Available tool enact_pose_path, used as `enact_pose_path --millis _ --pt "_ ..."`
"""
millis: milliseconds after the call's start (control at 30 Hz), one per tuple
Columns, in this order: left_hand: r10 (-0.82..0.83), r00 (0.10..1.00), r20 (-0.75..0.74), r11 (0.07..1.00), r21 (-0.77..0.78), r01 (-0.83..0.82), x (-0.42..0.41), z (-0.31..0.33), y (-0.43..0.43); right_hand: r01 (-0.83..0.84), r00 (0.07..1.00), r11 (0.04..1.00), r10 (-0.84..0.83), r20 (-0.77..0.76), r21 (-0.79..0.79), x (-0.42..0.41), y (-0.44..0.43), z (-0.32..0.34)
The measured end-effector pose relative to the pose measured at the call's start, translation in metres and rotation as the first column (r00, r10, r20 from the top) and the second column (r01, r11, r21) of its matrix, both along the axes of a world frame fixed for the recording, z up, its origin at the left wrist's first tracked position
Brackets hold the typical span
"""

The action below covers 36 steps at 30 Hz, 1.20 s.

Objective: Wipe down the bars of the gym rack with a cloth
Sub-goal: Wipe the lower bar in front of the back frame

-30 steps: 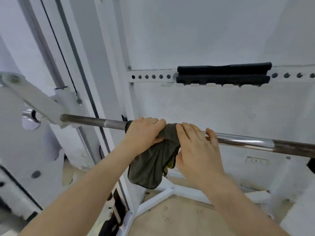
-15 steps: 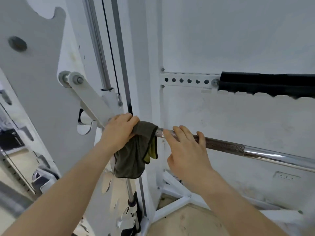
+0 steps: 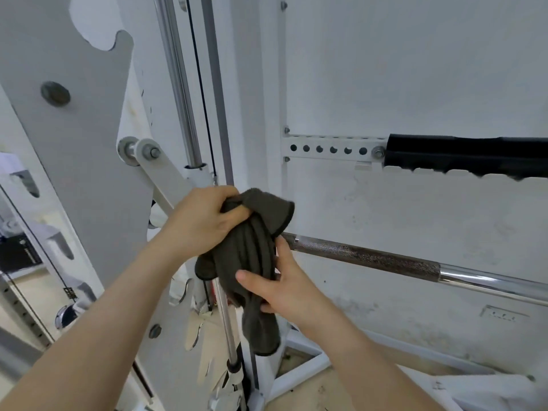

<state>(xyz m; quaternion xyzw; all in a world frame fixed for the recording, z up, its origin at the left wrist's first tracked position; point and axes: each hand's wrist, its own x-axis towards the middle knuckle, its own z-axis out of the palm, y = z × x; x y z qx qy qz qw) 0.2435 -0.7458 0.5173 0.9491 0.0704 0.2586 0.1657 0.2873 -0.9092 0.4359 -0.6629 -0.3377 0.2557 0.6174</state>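
Note:
A dark olive cloth [image 3: 255, 247] hangs bunched in front of the left end of the steel bar [image 3: 385, 259], which runs to the right across the white rack. My left hand [image 3: 204, 218] grips the top of the cloth. My right hand [image 3: 281, 283] holds the cloth's hanging middle, thumb across the front and fingers behind it. The bar's knurled dark section shows just right of the cloth, then a shiny chrome section. The bar's left end is hidden behind the cloth and hands.
A white rack upright [image 3: 258, 114] stands behind the hands. A chrome guide rod [image 3: 178, 84] and a black cable [image 3: 198, 69] run vertically at left. A grey cut-out side plate [image 3: 74, 129] fills the left. A black padded crossbar [image 3: 465, 155] sits on a holed rail.
My right hand has left the bar and taken hold of the hanging cloth. My left hand has lifted the cloth's top slightly off the bar. The view has shifted a little left.

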Motion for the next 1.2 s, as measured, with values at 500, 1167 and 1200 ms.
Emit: enact_pose_path --millis 500,1167,1200 --pt "0.419 0.857 0.299 0.904 -0.228 -0.362 0.055 -0.014 0.033 0.576 0.337 0.806 -0.389 0.857 0.139 0.065 0.021 0.081" --pt "0.130 0.933 0.335 0.983 -0.164 -0.078 0.109 -0.087 -0.119 0.614 0.469 0.789 -0.342 0.814 -0.022 0.058 -0.074 0.005" --pt "0.111 0.934 0.341 0.987 -0.150 -0.062 0.112 -0.087 -0.134 0.633 0.504 0.774 -0.420 0.755 0.008 0.056 -0.093 0.005"
